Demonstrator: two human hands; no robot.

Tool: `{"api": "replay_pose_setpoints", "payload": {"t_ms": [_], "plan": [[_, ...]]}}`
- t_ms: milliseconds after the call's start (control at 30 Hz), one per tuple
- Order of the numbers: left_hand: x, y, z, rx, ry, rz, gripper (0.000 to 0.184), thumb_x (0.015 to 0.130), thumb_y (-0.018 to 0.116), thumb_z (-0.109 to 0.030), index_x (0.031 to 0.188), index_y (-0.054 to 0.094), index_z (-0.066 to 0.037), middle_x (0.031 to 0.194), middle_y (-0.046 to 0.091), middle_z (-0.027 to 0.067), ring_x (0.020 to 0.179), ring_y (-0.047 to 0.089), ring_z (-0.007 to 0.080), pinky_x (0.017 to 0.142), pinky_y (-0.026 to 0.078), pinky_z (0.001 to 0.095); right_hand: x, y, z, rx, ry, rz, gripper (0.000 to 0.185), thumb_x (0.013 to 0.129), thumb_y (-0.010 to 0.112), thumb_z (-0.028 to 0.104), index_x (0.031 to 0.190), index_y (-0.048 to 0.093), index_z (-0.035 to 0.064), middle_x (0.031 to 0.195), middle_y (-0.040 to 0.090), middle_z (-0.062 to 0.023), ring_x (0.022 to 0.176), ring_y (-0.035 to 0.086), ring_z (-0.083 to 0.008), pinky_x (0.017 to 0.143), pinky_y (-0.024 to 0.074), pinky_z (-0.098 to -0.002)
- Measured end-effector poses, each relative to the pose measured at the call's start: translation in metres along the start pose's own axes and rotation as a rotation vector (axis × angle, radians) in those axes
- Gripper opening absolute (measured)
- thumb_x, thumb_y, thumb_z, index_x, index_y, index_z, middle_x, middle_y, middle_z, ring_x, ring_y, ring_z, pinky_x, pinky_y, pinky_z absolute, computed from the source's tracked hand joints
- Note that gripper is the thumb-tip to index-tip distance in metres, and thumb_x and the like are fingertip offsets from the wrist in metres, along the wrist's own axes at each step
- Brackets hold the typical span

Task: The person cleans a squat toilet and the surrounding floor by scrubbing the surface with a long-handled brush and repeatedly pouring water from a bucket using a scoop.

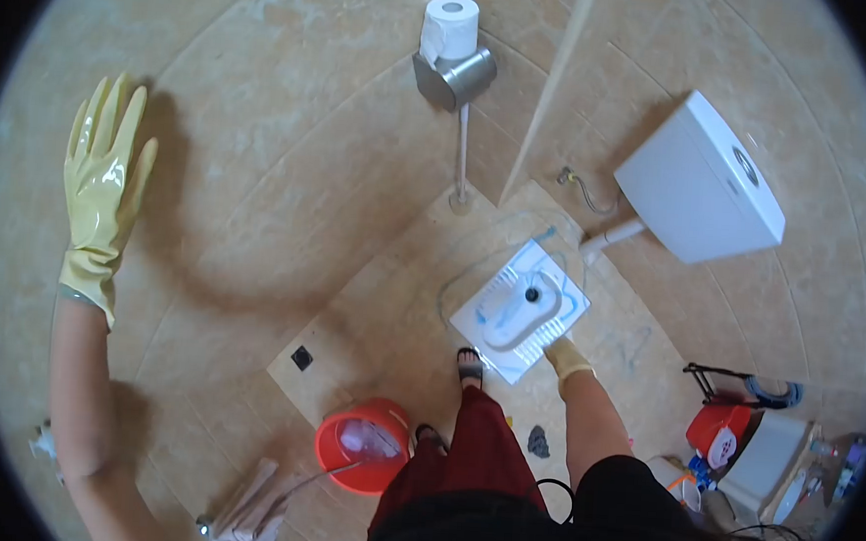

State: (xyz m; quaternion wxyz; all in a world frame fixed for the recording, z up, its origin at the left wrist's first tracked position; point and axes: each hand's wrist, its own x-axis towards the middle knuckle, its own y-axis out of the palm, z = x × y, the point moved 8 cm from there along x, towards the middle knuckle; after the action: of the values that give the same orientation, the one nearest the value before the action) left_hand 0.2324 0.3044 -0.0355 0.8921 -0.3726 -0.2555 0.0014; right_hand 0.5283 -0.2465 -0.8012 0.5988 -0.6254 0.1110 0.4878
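My left hand [103,196], in a pale yellow rubber glove, is raised at the left with its palm side toward the tiled wall. Its fingers are stretched out and hold nothing. My right hand [567,358], in a similar glove, reaches down by the lower right edge of the white squat toilet [509,330]. The fingers of that hand are too small and partly hidden to show whether they grip anything. Blue streaks [571,304] mark the toilet, and more run across the floor tiles around it.
A red bucket [399,417] with water and a hose stands beside my feet. On the right wall hangs a white cistern [691,187]. A toilet roll [450,34] sits on a metal holder [455,78]. Several containers, including a red one [713,427], crowd the lower right.
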Motion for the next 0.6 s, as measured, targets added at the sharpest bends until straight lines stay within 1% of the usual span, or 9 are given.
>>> {"api": "replay_pose_setpoints", "payload": {"t_ms": [33,67,100,167,300,400,500,533,600], "plan": [[0.005,0.030,0.008,0.109,0.058,0.081,0.051,0.096,0.062,-0.017,0.144,0.052,-0.006,0.151,0.047,0.0138,0.142,0.040,0.0331,0.119,0.029,0.0451,0.026,-0.047,0.060,0.008,-0.033,0.005,0.047,0.092,0.061,0.040,0.120,0.068,0.0028,0.130,0.062,-0.0247,0.121,0.059,-0.0414,0.102,0.0471,-0.0477],[0.009,0.059,0.017,0.222,0.118,0.161,0.053,0.096,0.060,-0.018,0.147,0.049,-0.007,0.154,0.044,0.0133,0.145,0.036,0.0332,0.120,0.027,0.0454,0.006,-0.120,0.129,0.051,-0.047,0.054,0.054,0.098,0.049,0.047,0.123,0.066,0.0031,0.132,0.061,-0.0225,0.128,0.054,-0.0401,0.106,0.0428,-0.0460],[0.005,0.080,0.027,0.249,0.105,0.175,0.055,0.096,0.061,-0.021,0.147,0.047,-0.008,0.155,0.042,0.0149,0.146,0.034,0.0357,0.119,0.027,0.0487,0.005,-0.180,0.197,-0.035,-0.068,0.076,0.052,0.098,0.052,0.045,0.125,0.065,0.0025,0.135,0.060,-0.0221,0.127,0.055,-0.0397,0.106,0.0442,-0.0445],[0.002,0.098,0.032,0.281,0.103,0.221,0.055,0.095,0.061,-0.023,0.146,0.048,-0.007,0.154,0.042,0.0164,0.145,0.034,0.0372,0.118,0.027,0.0505,0.097,-0.214,0.259,0.073,-0.159,-0.061,0.043,0.101,0.049,0.035,0.131,0.061,0.0063,0.138,0.059,-0.0184,0.128,0.055,-0.0353,0.107,0.0436,-0.0406],[-0.004,0.109,0.038,0.385,0.024,0.339,0.055,0.092,0.065,-0.029,0.140,0.052,-0.005,0.147,0.046,0.0222,0.140,0.037,0.0435,0.115,0.028,0.0557,0.183,-0.329,0.378,0.157,-0.219,-0.248,0.041,0.100,0.051,0.030,0.131,0.061,0.0058,0.132,0.060,-0.0164,0.120,0.056,-0.0326,0.102,0.0456,-0.0397],[-0.003,0.111,0.042,0.452,0.027,0.365,0.055,0.088,0.067,-0.032,0.133,0.056,-0.004,0.140,0.049,0.0248,0.133,0.041,0.0474,0.110,0.030,0.0595,0.225,-0.378,0.418,0.146,-0.174,-0.338,0.040,0.098,0.052,0.027,0.131,0.060,0.0054,0.127,0.061,-0.0149,0.114,0.057,-0.0305,0.099,0.0471,-0.0391],[0.009,0.105,0.030,0.474,0.099,0.285,0.045,0.073,0.074,-0.034,0.109,0.063,-0.009,0.119,0.054,0.0205,0.114,0.049,0.0411,0.093,0.039,0.0545,0.257,-0.389,0.420,0.120,-0.094,-0.380,0.039,0.097,0.054,0.023,0.130,0.060,0.0050,0.123,0.061,-0.0135,0.108,0.058,-0.0284,0.095,0.0486,-0.0384],[0.004,0.106,0.034,0.497,0.093,0.303,0.045,0.073,0.074,-0.034,0.109,0.063,-0.009,0.119,0.054,0.0205,0.114,0.049,0.0411,0.093,0.039,0.0545,0.263,-0.388,0.416,0.117,-0.070,-0.390,0.038,0.097,0.054,0.022,0.130,0.060,0.0048,0.121,0.061,-0.0130,0.106,0.058,-0.0277,0.094,0.0492,-0.0382],[-0.011,0.111,0.045,0.440,0.019,0.414,0.053,0.086,0.067,-0.039,0.124,0.059,-0.002,0.129,0.052,0.0310,0.121,0.046,0.0519,0.104,0.033,0.0634,0.272,-0.386,0.411,0.115,-0.037,-0.402,0.038,0.096,0.055,0.020,0.130,0.060,0.0046,0.118,0.062,-0.0120,0.102,0.058,-0.0263,0.092,0.0502,-0.0378]]}}
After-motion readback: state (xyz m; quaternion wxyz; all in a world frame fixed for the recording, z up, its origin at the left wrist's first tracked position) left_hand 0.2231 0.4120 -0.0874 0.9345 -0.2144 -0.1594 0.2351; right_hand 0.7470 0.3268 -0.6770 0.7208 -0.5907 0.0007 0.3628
